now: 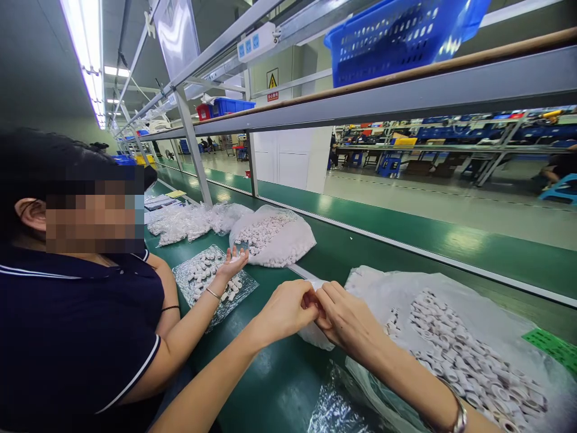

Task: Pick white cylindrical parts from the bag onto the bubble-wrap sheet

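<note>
My left hand (285,310) and my right hand (349,319) meet fingertip to fingertip over the green belt (279,379), pinching something small and white that the fingers mostly hide. Directly under and right of them lies a clear plastic bag (387,282) spread open, with a heap of small white ring-shaped parts (464,361) on it. A watch shows on my right wrist (458,415).
A co-worker in a dark polo shirt (76,337) sits at my left, one hand (232,264) raised palm-up over a small bag of white parts (210,276). More filled bags (274,234) lie further along the belt. A blue basket (396,36) sits on the overhead shelf.
</note>
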### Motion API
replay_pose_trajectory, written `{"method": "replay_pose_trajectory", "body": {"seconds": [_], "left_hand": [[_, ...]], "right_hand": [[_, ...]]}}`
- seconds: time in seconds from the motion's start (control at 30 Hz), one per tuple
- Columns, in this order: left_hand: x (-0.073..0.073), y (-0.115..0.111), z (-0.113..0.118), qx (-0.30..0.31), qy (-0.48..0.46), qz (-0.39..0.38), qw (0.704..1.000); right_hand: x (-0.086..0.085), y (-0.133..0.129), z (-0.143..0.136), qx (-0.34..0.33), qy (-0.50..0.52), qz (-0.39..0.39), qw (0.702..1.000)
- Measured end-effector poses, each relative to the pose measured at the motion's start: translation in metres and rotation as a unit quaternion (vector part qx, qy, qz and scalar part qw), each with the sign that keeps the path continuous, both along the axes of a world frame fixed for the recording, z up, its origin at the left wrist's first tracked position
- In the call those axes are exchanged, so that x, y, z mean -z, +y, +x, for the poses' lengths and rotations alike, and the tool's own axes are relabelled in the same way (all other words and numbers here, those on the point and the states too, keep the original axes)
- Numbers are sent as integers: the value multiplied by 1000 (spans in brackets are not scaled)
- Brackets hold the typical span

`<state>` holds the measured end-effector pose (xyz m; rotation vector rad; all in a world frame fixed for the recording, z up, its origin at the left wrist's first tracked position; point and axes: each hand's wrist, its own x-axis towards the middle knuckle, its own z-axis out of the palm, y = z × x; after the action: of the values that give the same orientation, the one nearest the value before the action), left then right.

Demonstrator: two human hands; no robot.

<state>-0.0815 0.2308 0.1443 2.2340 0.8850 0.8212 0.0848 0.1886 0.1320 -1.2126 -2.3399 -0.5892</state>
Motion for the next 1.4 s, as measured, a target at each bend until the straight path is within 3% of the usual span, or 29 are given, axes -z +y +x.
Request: {"method": "replay_pose_trajectory", "body": {"seconds": [0.2, 0.33, 0.5, 0.63, 0.77, 0.87, 1.03, 1.2, 1.3, 1.4], "left_hand": [[17, -4, 4, -12, -112, -180, 977], [18, -4, 6, -18, -138, -208, 968], [13, -4, 11, -15, -139, -222, 965], [15, -4, 11, -34, -147, -204, 967], [19, -4, 5, -21, -162, -169, 972], [21, -7, 1, -26, -158, -111, 981], [27, -14, 0, -51, -62, 16, 997], [36, -9, -5, -163, 28, 169, 972], [36, -4, -17, -225, -12, 155, 962], [31, -6, -26, -212, -68, 95, 970]], "right_hand": [[-4, -6, 6, 7, 63, -38, 997], [-5, -11, 5, 30, 47, -47, 997], [4, -8, -4, 92, -55, 37, 994], [6, -6, 0, 97, 14, 23, 995], [-7, -9, 16, 34, 152, -120, 981], [-15, -10, 28, -34, 185, -199, 962], [-9, -1, 25, -15, 58, -125, 990], [2, 5, 18, 67, 32, -25, 997], [1, 4, 25, 118, 110, -42, 986], [-4, 2, 33, 114, 183, -117, 969]]}}
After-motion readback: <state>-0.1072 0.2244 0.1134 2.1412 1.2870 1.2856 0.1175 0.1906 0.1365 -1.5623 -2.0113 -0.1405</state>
